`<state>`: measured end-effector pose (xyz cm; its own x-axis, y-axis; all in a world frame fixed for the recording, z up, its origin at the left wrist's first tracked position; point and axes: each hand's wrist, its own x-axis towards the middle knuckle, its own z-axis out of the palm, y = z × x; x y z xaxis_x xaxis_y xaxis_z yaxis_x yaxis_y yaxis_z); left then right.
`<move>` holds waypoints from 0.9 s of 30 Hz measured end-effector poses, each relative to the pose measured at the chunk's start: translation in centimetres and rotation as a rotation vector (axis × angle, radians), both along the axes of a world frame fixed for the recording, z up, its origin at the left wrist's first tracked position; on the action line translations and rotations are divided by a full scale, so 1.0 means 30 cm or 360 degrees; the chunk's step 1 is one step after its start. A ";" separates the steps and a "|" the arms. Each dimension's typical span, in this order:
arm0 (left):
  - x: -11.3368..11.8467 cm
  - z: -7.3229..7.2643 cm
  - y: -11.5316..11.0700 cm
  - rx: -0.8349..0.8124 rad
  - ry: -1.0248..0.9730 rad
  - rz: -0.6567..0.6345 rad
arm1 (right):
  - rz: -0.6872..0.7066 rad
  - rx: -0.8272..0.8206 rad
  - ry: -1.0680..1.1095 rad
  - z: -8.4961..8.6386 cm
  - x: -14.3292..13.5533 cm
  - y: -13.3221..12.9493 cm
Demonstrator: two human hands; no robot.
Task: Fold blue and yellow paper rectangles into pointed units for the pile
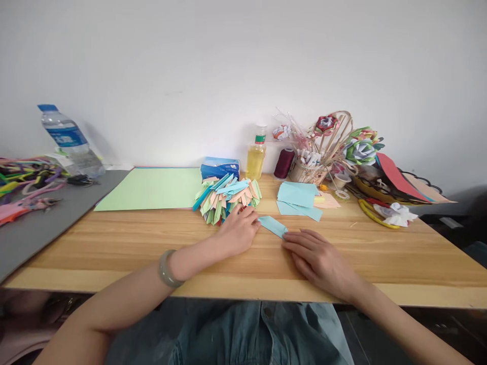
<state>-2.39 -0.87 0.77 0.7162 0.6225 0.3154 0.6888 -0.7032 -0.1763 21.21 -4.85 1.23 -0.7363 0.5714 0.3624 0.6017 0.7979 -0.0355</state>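
Left hand (240,234) and right hand (321,259), both mine, are half curled at opposite ends of the light-blue folded paper (272,226) on the tabletop (152,243) — any pinch I cannot tell. Uneven pressing could skew its fold; careless left knuckles could scatter the folded-paper pile (217,204).

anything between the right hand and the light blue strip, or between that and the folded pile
Nothing visible separates the right hand from the light blue strip. Towards the folded pile, the left hand is partly between, by the strip's left end.
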 end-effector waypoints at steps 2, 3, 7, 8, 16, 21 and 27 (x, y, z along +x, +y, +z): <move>0.014 0.003 -0.002 -0.0063 -0.0060 0.0076 | 0.0073 -0.0138 0.0020 0.023 -0.042 -0.039; 0.020 0.003 -0.002 -0.0098 -0.0097 0.0094 | 0.0116 -0.0230 0.0022 0.034 -0.063 -0.058; 0.033 -0.006 0.008 -0.0281 -0.0206 0.0009 | 0.0243 -0.0571 0.0097 0.067 -0.101 -0.079; 0.033 -0.009 0.014 -0.0337 -0.0227 -0.0021 | 0.0226 -0.0595 0.0168 0.068 -0.096 -0.066; 0.033 -0.015 0.034 -0.0479 -0.0505 -0.0042 | 0.0044 -0.0169 0.0043 -0.010 -0.014 0.077; 0.017 -0.018 0.016 -0.0545 -0.0533 -0.0132 | -0.0146 0.0120 -0.0072 -0.026 -0.011 0.047; 0.007 -0.034 0.010 -0.0107 -0.0235 -0.0294 | -0.0142 0.0133 -0.0107 -0.002 0.004 0.040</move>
<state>-2.17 -0.56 -0.24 0.7690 0.5083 0.3876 0.5622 -0.8264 -0.0318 21.33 -3.66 1.15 -0.7082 0.6057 0.3628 0.6693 0.7396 0.0717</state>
